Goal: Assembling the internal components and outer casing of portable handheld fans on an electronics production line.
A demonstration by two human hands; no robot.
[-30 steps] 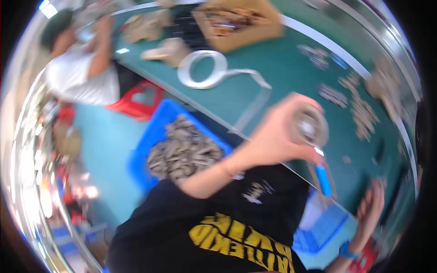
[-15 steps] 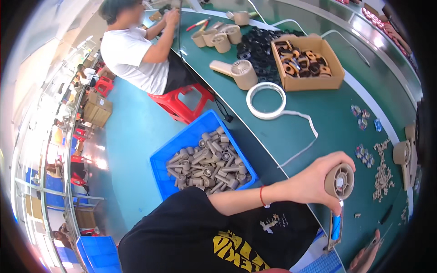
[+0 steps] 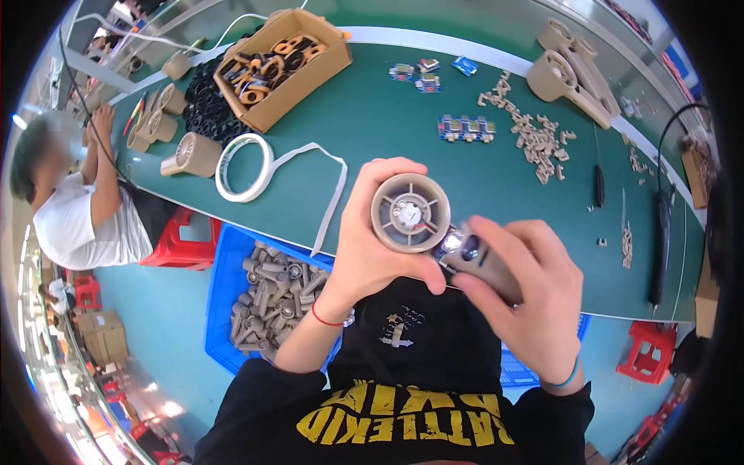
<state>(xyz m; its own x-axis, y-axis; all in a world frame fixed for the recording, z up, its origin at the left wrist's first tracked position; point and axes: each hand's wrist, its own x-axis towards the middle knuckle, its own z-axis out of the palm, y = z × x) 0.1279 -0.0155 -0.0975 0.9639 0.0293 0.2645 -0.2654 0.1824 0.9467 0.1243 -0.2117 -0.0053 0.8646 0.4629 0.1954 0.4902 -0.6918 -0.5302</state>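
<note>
The left hand (image 3: 380, 248) grips a round tan fan housing (image 3: 410, 212), open face up, above the near edge of the green surface (image 3: 403, 132). The right hand (image 3: 531, 298) clasps its handle (image 3: 484, 267). Blue bin (image 3: 225, 287) sits near left; tape ring (image 3: 246, 167) lies far left.

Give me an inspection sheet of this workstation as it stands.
Surface: green bench, crowded but flat.
Job's things: tan round housing in left hand; its handle in right hand.
Clutter: cardboard box of rings, tape roll, small tan clips, finished housings, blue bin of grey parts beside the bench.
Hands: both closed on the part.
Cables: black lead along right edge.
Surroundings: a seated co-worker at left, red stools.
</note>
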